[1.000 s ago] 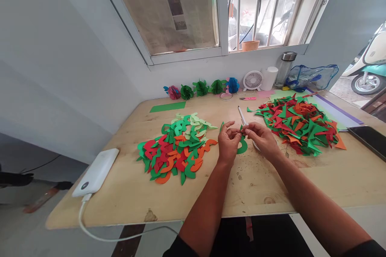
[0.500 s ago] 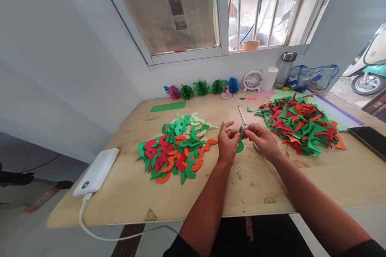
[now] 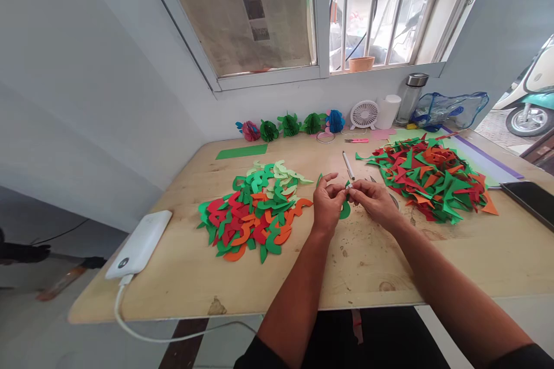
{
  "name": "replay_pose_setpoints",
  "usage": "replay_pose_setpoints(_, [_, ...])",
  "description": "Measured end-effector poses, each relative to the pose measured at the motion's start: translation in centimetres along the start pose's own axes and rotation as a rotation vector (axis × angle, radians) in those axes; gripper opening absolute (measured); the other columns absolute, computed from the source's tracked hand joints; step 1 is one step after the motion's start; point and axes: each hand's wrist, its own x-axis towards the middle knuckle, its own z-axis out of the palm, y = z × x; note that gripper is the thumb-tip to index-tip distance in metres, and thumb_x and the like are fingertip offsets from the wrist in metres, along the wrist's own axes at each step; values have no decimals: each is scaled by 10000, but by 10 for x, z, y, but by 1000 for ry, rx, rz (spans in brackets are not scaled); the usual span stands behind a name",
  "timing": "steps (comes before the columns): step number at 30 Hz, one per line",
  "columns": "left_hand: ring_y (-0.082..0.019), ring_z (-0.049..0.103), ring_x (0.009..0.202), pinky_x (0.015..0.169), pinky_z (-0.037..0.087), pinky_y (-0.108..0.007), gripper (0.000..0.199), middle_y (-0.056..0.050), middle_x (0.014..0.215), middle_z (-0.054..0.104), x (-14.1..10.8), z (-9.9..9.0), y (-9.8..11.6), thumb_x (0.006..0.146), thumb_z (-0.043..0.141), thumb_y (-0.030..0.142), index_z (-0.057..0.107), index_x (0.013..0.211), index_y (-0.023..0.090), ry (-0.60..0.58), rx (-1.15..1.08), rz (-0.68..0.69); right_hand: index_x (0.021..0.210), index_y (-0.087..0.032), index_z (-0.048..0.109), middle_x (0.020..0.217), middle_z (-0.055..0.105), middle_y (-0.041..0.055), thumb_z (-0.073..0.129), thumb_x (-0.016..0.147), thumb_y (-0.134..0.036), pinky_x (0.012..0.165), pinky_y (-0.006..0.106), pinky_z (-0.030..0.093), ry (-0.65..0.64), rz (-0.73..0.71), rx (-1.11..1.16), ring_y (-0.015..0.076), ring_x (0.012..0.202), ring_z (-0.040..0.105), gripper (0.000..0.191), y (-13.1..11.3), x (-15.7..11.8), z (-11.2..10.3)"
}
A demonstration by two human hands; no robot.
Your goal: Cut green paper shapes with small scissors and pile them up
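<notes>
Head view, left hand [image 3: 328,207]: thumb and fingers pinch a green paper piece [image 3: 345,210].
Head view, right hand [image 3: 377,202]: fingertips closed on the piece's upper end, meeting the left.
Green paper piece: between both hands, its curved part hanging above the middle of the desk [image 3: 367,271].
Pen [image 3: 348,165]: just beyond the fingertips, toward the far edge.
Curved cut-outs [image 3: 255,210]: green, red and orange, heaped left of the hands.
Scraps [image 3: 433,179]: heaped toward the far right corner.
Green strip [image 3: 241,152]: near the far left corner.
White power bank [image 3: 141,242]: along the left edge.
</notes>
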Motion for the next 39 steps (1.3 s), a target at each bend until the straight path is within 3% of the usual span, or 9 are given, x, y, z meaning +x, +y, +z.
replay_pose_setpoints(9, [-127, 632, 667, 674, 471, -237, 461, -18, 719, 673, 1, -3, -2, 659, 683, 162, 536, 1096, 159, -19, 51, 42, 655, -181, 571, 555, 568, -3, 580, 786, -437, 476, 236, 354, 43, 44, -23, 107, 511, 459, 287, -1, 1, -2])
replay_pose_setpoints(31, [-112, 612, 629, 663, 459, -228, 420, 19, 663, 645, -2, -2, 1, 663, 664, 147, 559, 1068, 179, 3, 118, 61, 610, -196, 537, 527, 566, -8, 544, 789, -412, 498, 243, 380, 135, 62, -153, 116, 502, 479, 281, -1, 1, -2])
replay_pose_setpoints(39, [-104, 597, 611, 655, 455, -225, 404, 28, 649, 629, -2, -1, 1, 668, 660, 135, 560, 1057, 185, -10, 130, 64, 562, -200, 466, 476, 450, -38, 536, 793, -411, 451, 245, 281, 148, 60, -210, 95, 455, 363, 321, -2, 0, -3])
